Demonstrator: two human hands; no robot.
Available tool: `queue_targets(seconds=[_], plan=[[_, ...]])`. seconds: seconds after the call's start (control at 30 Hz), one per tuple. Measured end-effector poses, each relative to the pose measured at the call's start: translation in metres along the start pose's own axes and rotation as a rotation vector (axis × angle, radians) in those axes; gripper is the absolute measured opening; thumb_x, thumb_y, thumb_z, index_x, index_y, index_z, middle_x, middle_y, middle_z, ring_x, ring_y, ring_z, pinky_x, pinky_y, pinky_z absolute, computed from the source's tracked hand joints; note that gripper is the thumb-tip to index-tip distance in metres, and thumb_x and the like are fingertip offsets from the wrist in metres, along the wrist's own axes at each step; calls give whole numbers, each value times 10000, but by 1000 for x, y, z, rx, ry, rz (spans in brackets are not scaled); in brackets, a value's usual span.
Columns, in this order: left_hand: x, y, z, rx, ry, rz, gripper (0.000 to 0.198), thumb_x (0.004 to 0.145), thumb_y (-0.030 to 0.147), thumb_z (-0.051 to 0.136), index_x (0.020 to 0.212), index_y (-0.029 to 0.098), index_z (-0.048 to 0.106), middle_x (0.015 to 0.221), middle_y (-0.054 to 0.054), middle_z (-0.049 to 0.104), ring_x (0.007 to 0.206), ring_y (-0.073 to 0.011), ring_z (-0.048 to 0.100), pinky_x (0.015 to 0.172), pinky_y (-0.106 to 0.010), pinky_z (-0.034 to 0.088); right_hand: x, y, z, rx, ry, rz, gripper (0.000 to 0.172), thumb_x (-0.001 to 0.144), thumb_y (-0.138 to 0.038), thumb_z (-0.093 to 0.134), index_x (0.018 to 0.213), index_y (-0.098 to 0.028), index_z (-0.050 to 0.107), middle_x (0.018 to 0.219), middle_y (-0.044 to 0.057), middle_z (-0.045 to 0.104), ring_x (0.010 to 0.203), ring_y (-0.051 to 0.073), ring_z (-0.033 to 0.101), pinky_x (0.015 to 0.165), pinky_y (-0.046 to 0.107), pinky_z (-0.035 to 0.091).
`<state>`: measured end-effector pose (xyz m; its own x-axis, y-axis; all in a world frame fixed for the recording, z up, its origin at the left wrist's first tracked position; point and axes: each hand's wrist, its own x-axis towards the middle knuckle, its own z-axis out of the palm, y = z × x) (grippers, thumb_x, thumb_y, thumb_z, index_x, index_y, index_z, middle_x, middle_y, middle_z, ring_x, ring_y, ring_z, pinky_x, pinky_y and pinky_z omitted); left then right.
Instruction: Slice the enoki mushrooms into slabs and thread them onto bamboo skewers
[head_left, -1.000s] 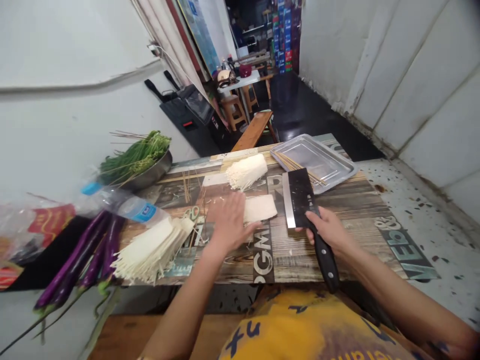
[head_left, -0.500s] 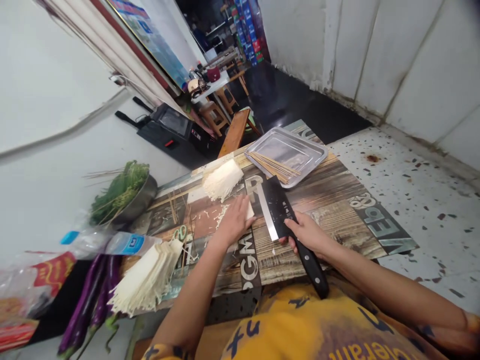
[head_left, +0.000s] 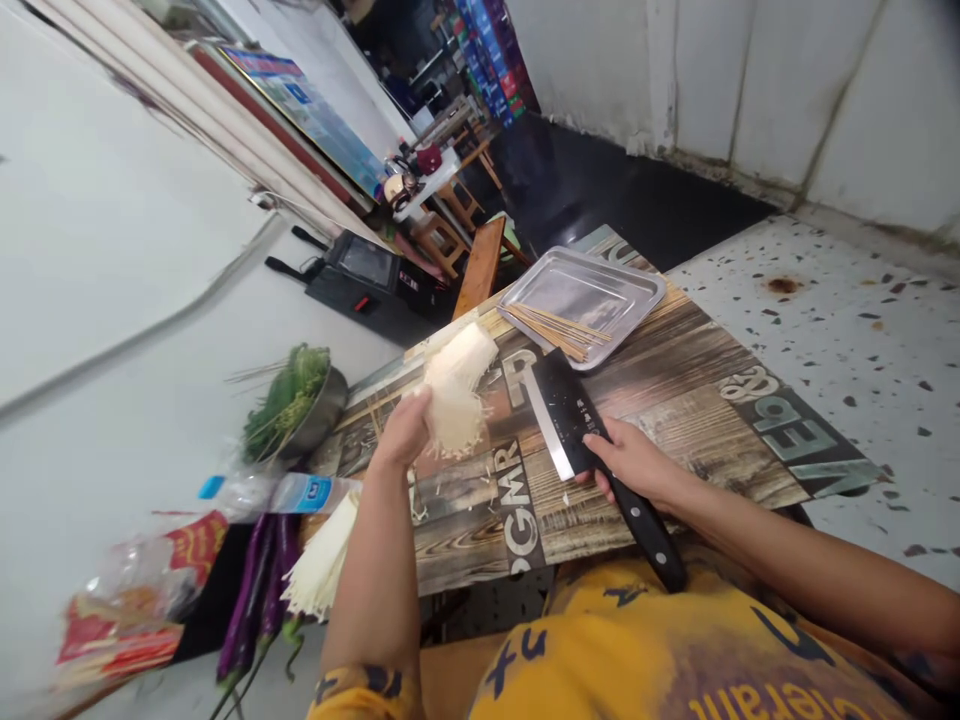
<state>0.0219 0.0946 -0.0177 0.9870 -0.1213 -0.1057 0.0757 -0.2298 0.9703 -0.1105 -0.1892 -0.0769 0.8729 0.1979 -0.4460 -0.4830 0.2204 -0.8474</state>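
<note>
My left hand (head_left: 405,430) is closed on the edge of a thin, flat enoki mushroom slice (head_left: 454,420), its fringed end hanging toward me. Behind that slice lies a pale block of enoki mushrooms (head_left: 471,348) on the patterned table. In my right hand (head_left: 626,462) is a cleaver (head_left: 566,415), gripped where the black handle meets the blade. The blade is held over the table, its bright edge facing left. A fanned stack of enoki slices (head_left: 326,555) lies at the near left, partly hidden by my left forearm.
A metal tray (head_left: 637,300) with wooden skewers (head_left: 559,330) stands at the table's far side. On the left are a bowl of greens (head_left: 319,415), a plastic bottle (head_left: 255,492), purple eggplants (head_left: 251,600) and plastic packaging (head_left: 139,600). Mushroom scraps dot the tabletop (head_left: 600,530).
My left hand has gone from lying flat on the table to the left, lifting an enoki slice. My right hand still holds the cleaver in much the same pose. The view has shifted slightly.
</note>
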Motion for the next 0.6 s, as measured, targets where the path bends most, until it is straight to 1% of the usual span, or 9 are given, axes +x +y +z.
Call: queue_targets(seconds=[0.1, 0.17, 0.23, 0.3, 0.37, 0.43, 0.5, 0.53, 0.6], plan=[[-2, 9, -11, -108, -7, 36, 592, 749, 571, 611, 1098, 94, 626, 1180, -150, 650, 1158, -303, 565, 997, -448, 444, 1, 1, 0, -18, 8, 2, 109, 928, -167, 371, 827, -202, 393, 538, -19, 628, 326, 76, 445, 297, 164, 380], [-7, 13, -13, -216, -19, 53, 601, 753, 557, 616, 1135, 92, 612, 1222, -151, 627, 1197, -303, 535, 1023, -446, 427, 2, 2, 0, -21, 7, 0, 114, 930, -169, 370, 822, -201, 391, 540, -14, 630, 323, 74, 440, 297, 165, 379], [-14, 15, -12, -229, 0, 75, 604, 771, 552, 599, 1155, 86, 604, 1236, -158, 617, 1211, -312, 522, 1034, -460, 415, 3, 3, -1, -19, -1, -3, 113, 930, -170, 371, 823, -201, 392, 545, -11, 634, 325, 75, 441, 301, 169, 385], [-25, 15, -6, -47, 80, 136, 605, 816, 565, 532, 1178, 84, 593, 1246, -160, 609, 1215, -321, 516, 1040, -478, 401, 4, 4, -2, -15, -6, -9, 107, 928, -175, 374, 827, -202, 393, 549, -11, 636, 329, 78, 446, 302, 170, 388], [-37, 10, 7, 292, 165, 240, 574, 870, 541, 461, 1218, 98, 572, 1279, -151, 586, 1245, -314, 489, 1072, -484, 356, 4, 4, -2, -8, -8, -11, 98, 928, -177, 377, 836, -204, 396, 551, -12, 636, 334, 80, 452, 303, 170, 388], [-47, -2, 27, 667, 184, 367, 531, 912, 477, 416, 1295, 122, 513, 1358, -142, 520, 1301, -288, 429, 1115, -469, 291, 4, 4, 0, 4, -6, -6, 89, 926, -172, 378, 845, -205, 398, 546, -16, 633, 333, 81, 453, 305, 169, 390], [-52, -22, 52, 954, 118, 483, 513, 935, 404, 379, 1358, 119, 436, 1425, -154, 438, 1357, -268, 348, 1144, -462, 233, 4, 4, 2, 16, -7, -3, 89, 924, -163, 377, 849, -205, 399, 539, -22, 626, 331, 81, 455, 306, 170, 392], [-53, -33, 63, 1051, 64, 524, 508, 943, 371, 354, 1371, 104, 410, 1439, -172, 413, 1377, -264, 311, 1148, -467, 220, 4, 4, 3, 19, -6, -1, 89, 924, -160, 377, 851, -205, 400, 535, -24, 623, 328, 81, 455, 305, 169, 390], [-53, -53, 81, 1182, -56, 559, 502, 953, 328, 307, 1380, 72, 375, 1437, -208, 400, 1398, -263, 260, 1144, -492, 216, 3, 2, 5, 22, -3, 8, 95, 927, -153, 372, 854, -204, 404, 524, -27, 615, 323, 81, 455, 306, 167, 388]])
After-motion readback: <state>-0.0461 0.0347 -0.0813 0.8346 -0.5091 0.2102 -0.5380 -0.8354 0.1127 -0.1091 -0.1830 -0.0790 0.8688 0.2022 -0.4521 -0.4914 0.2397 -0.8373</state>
